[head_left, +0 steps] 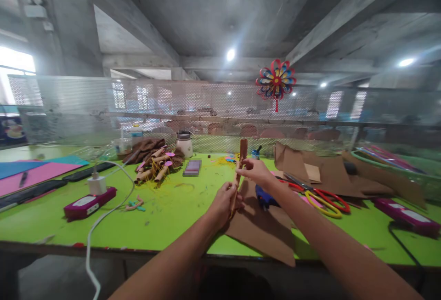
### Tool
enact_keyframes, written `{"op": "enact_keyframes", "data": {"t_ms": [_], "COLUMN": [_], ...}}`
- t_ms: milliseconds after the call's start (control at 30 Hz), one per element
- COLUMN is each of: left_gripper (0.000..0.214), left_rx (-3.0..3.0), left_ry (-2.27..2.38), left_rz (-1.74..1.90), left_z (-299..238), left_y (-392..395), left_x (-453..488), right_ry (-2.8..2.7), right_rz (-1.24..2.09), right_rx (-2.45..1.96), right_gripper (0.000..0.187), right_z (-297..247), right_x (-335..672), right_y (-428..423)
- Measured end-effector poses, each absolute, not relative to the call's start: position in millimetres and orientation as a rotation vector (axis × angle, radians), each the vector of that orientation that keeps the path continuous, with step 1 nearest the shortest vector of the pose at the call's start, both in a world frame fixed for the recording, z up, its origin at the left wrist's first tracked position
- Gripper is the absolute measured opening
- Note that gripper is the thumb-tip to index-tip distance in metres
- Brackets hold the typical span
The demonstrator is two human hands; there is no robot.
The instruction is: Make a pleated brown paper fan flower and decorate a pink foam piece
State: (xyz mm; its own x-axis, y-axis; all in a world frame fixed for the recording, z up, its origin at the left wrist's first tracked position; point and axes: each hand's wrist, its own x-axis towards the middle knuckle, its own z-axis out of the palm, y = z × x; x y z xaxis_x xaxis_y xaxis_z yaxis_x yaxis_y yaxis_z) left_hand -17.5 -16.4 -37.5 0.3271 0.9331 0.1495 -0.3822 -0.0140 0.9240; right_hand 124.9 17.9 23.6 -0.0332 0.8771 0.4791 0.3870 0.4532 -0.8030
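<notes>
Both of my hands hold a narrow strip of brown cardboard (pixel 243 149) upright above the green table (pixel 165 217). My left hand (pixel 223 203) is closed round the strip's lower end. My right hand (pixel 255 171) pinches it higher up, near the middle. The strip's top end sticks up past my right fingers. Under my hands lies a large sheet of brown cardboard (pixel 262 231), and a blue glue gun (pixel 264 197) rests on it just right of my left hand.
Scissors with red and yellow handles (pixel 324 199) lie to the right among brown cardboard pieces (pixel 330 166). A pile of brown rolled tubes (pixel 155 164), a white jar (pixel 185 144), pink and blue paper sheets (pixel 37 169), a charger with white cable (pixel 97 184) and pink boxes (pixel 87 202) lie left. A mesh screen (pixel 213 107) with a paper flower (pixel 275 80) backs the table.
</notes>
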Motion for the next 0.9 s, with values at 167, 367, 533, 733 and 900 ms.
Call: {"op": "enact_keyframes", "data": {"t_ms": [167, 367, 533, 733, 900], "left_gripper": [0.027, 0.027, 0.027, 0.027, 0.026], "left_rx": [1.183, 1.169, 1.163, 1.165, 1.187], "left_ry": [0.637, 0.673, 0.657, 0.671, 0.674], "left_rz": [1.142, 1.134, 1.142, 1.147, 1.141], "left_z": [-39, -38, -38, -36, -37], "left_y": [-16, -18, -18, -20, -20], "left_x": [-17, -16, -15, -15, -15], "right_ry": [-1.525, -1.498, -1.465, -1.534, -1.633], "right_rz": [0.639, 0.577, 0.575, 0.792, 0.7], "right_rx": [-1.041, -1.026, -0.973, -0.857, -0.9], "right_gripper": [0.032, 0.029, 0.03, 0.036, 0.03], "right_z": [20, 8, 2, 8, 11], "right_x": [127, 127, 124, 130, 140], "right_y": [16, 18, 15, 7, 11]}}
